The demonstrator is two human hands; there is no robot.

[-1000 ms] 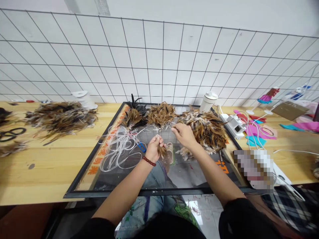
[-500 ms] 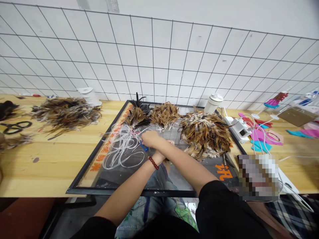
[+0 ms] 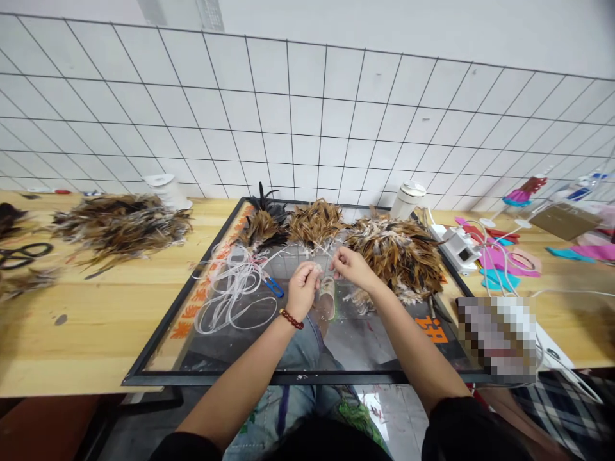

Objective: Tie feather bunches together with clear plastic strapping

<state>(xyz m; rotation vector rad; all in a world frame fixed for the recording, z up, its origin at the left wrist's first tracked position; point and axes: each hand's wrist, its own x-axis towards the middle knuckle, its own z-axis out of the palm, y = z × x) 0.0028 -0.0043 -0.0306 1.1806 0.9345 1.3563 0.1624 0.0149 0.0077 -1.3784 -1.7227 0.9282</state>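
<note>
My left hand [image 3: 302, 289], with a red bead bracelet at its wrist, is closed in a pinch over the glass-topped panel; a small pale bit shows at its fingertips, too small to name. To its right, my right hand [image 3: 354, 269] is also closed in a pinch, and what its fingers hold is hidden. Blue thread snips [image 3: 274, 287] lie on the panel left of my left hand, beside a loose tangle of white translucent ribbon [image 3: 231, 282]. Just beyond my hands sits a bunch of brown feathers [image 3: 314, 224]. A larger brown feather pile [image 3: 398, 256] lies right of my right hand.
The black-framed panel [image 3: 307, 378] lies on a wooden table [image 3: 96, 339]. Black and brown feathers [image 3: 262, 224], a white lidded cup [image 3: 407, 200] and a power strip [image 3: 459, 246] surround the work. Further left are more feathers [image 3: 125, 221], a white spool [image 3: 167, 190] and black-handled scissors [image 3: 26, 254].
My hands, crossed before, have come apart. The right hand has moved from the blue snips to the right and now pinches near the left hand. The snips lie loose on the panel.
</note>
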